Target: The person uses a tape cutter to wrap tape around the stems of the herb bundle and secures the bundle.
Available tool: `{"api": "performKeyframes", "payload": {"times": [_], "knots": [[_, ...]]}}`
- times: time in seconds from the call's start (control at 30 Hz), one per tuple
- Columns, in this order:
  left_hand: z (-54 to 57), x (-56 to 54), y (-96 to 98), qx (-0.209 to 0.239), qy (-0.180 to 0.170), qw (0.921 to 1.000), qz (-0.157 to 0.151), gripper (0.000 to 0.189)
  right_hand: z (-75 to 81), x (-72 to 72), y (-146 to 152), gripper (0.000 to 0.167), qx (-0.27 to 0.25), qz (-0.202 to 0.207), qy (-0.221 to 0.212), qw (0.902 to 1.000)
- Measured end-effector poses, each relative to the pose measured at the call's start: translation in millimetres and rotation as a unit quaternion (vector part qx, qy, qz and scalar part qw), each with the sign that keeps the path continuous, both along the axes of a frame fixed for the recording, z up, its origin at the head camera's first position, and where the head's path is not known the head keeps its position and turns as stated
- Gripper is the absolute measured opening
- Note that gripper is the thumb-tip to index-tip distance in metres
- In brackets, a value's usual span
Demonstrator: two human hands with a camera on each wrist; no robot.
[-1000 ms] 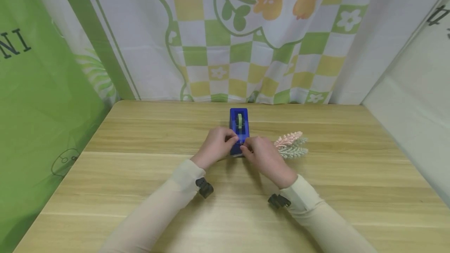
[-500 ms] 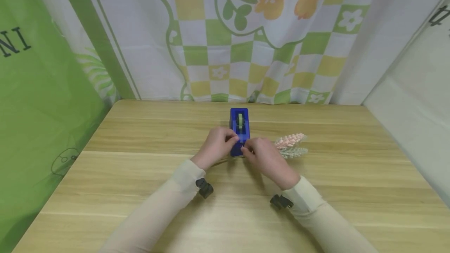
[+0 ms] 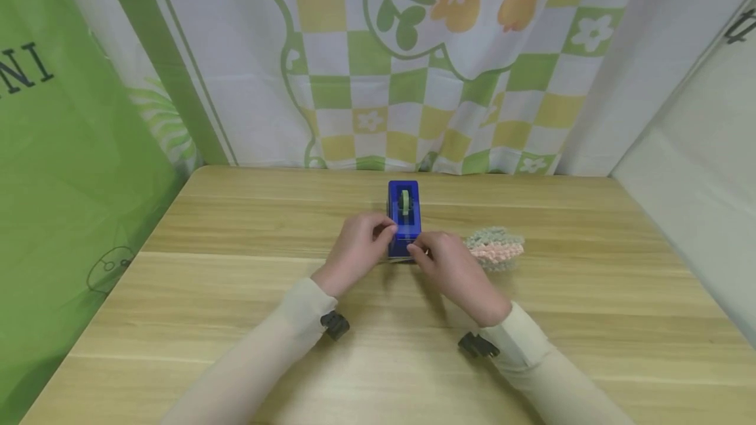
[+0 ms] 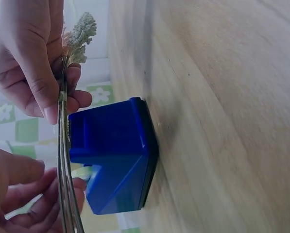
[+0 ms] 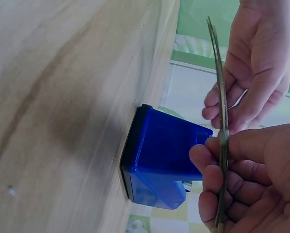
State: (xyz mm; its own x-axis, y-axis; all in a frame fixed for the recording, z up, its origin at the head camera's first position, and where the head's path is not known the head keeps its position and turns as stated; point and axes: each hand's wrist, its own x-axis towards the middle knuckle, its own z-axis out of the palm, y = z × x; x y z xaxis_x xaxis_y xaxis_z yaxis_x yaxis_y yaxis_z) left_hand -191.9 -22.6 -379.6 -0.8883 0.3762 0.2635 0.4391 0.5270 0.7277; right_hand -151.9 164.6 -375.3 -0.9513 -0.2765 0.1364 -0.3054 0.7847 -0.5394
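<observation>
My right hand (image 3: 455, 267) grips a bundle of artificial flower stems (image 5: 222, 111) between thumb and fingers. Pink and grey-green flower heads (image 3: 496, 248) stick out to its right. A band of clear tape (image 5: 224, 137) appears to go around the stems beside its fingertips. My left hand (image 3: 357, 244) is bent at the stems' other side, thumb and forefinger close together. It seems to pinch a faint clear strip over the front of a blue tape dispenser (image 4: 118, 131); the strip is hard to make out. The dispenser stands upright just behind the stems, its pale tape roll (image 3: 404, 202) inside.
The wooden table (image 3: 236, 215) bears the dispenser near its back edge. A checked, flowered curtain (image 3: 366, 84) hangs behind, with a green cloth (image 3: 65, 182) on the left and a pale cloth (image 3: 703, 143) on the right.
The flower bundle has turned in my right hand: the pink head was uppermost and now lies lower, with grey-green above. My left hand has drawn slightly left, my right hand slightly right.
</observation>
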Motion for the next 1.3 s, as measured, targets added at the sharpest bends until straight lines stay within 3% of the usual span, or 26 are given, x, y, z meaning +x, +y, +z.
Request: {"api": "performKeyframes", "payload": {"times": [0.17, 0.33, 0.47, 0.8, 1.3], "knots": [[5.4, 5.7, -6.5, -0.027, 0.002, 0.9981, -0.056, 0.018, 2.8, 3.8, 0.2, 0.024, -0.018, -0.010, 0.014, 0.9997], [11.3, 8.6, -9.0, -0.070, -0.031, 0.9893, -0.124, 0.024, 4.3, 6.8, 0.4, 0.022, -0.024, -0.014, 0.026, 0.9993], [14.9, 9.8, -7.8, -0.094, -0.042, 0.9824, -0.156, 0.025, 6.4, 9.1, 0.8, 0.022, -0.027, -0.013, 0.024, 0.9992], [15.6, 10.0, -7.7, -0.093, -0.053, 0.9793, -0.172, 0.022, 7.1, 13.1, 1.5, 0.019, -0.025, -0.002, 0.042, 0.9988], [14.5, 8.9, -9.8, -0.082, -0.042, 0.9798, -0.178, 0.022, 9.6, 22.2, -2.3, 0.020, 0.046, -0.021, 0.109, 0.9928]]}}
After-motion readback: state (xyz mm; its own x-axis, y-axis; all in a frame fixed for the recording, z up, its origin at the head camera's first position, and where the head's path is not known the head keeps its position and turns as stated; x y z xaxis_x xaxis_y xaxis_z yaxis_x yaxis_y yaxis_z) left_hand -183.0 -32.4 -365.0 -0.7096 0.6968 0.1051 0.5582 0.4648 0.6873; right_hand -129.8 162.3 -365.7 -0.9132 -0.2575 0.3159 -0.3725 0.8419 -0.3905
